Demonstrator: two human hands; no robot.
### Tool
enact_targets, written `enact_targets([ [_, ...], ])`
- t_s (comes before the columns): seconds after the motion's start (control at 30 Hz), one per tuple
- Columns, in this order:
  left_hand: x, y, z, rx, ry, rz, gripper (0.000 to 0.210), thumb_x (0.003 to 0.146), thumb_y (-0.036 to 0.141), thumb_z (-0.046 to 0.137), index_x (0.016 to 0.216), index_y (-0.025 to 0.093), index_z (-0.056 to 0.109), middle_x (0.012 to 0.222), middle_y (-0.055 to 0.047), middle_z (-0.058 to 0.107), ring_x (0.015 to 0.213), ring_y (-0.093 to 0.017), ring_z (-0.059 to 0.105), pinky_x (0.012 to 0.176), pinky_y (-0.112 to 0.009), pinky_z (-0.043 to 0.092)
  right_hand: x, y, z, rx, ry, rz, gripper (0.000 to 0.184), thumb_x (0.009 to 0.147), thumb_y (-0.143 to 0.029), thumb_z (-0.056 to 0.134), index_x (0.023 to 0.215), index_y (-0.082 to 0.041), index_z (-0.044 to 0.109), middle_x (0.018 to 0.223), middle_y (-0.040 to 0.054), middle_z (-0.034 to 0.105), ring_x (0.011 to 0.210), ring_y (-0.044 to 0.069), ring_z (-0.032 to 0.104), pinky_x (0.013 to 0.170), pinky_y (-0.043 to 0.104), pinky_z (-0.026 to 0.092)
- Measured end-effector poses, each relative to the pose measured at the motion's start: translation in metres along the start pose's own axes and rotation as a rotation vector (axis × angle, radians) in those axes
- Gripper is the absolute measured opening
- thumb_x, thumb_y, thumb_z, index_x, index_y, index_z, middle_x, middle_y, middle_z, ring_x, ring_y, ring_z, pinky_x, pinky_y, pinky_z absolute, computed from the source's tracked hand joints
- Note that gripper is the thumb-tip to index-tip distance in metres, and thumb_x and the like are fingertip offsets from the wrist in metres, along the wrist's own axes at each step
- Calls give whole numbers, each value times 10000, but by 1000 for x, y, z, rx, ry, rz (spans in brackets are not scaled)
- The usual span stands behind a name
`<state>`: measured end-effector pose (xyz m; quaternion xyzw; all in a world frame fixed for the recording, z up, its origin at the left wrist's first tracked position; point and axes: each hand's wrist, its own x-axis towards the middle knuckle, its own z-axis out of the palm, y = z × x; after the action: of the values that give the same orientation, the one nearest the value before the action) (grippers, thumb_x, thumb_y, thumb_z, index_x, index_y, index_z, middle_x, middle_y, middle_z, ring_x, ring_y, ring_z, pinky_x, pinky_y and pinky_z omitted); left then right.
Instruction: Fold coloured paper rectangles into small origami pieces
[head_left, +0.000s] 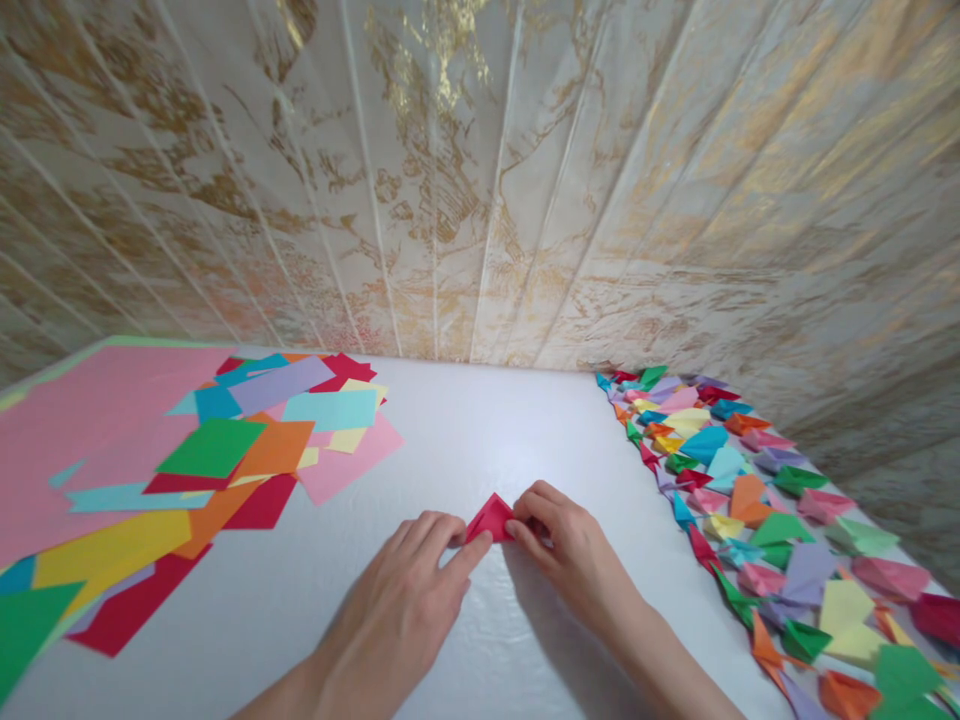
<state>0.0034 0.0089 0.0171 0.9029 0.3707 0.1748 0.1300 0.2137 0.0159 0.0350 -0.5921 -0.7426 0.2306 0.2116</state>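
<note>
A small folded piece of red paper lies on the white table between my two hands, its point facing away from me. My left hand grips its left corner, the thumb resting along the near edge and the fingers bent at the side. At the right corner, my right hand pinches the paper between thumb and curled fingers. Layers and a raised flap show in the fold. The underside of the paper is hidden.
Loose sheets of coloured paper, among them a green sheet, lie overlapping on large pink paper at the left. Rows of folded coloured paper pieces line the table's right side. A gold-patterned pleated curtain hangs along the far edge.
</note>
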Motion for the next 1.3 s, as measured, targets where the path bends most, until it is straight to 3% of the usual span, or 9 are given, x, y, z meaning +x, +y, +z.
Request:
enact_targets([
  [0.47, 10, -1, 0, 73, -44, -48, 386, 886, 24, 497, 1188, 237, 611, 999, -68, 573, 909, -259, 553, 757, -422, 512, 4, 8, 16, -51, 85, 91, 81, 847, -150, 533, 896, -208, 559, 740, 5, 644, 623, 162, 564, 586, 249, 379],
  [0.83, 13, 1, 3, 193, -87, -86, 398, 902, 35, 500, 1223, 248, 603, 978, -72, 557, 904, -266, 541, 748, -423, 497, 8, 5, 13, -102, 70, 73, 134, 848, -111, 524, 858, -208, 616, 753, 7, 667, 677, 165, 587, 627, 253, 383],
  [1.3, 8, 7, 1, 382, -113, -64, 351, 903, 63, 513, 1198, 211, 635, 967, -79, 591, 913, -264, 555, 773, -415, 473, 12, 1, 11, -119, -6, 171, 136, 865, -90, 590, 856, -193, 678, 784, 15, 699, 697, 164, 609, 644, 252, 389],
])
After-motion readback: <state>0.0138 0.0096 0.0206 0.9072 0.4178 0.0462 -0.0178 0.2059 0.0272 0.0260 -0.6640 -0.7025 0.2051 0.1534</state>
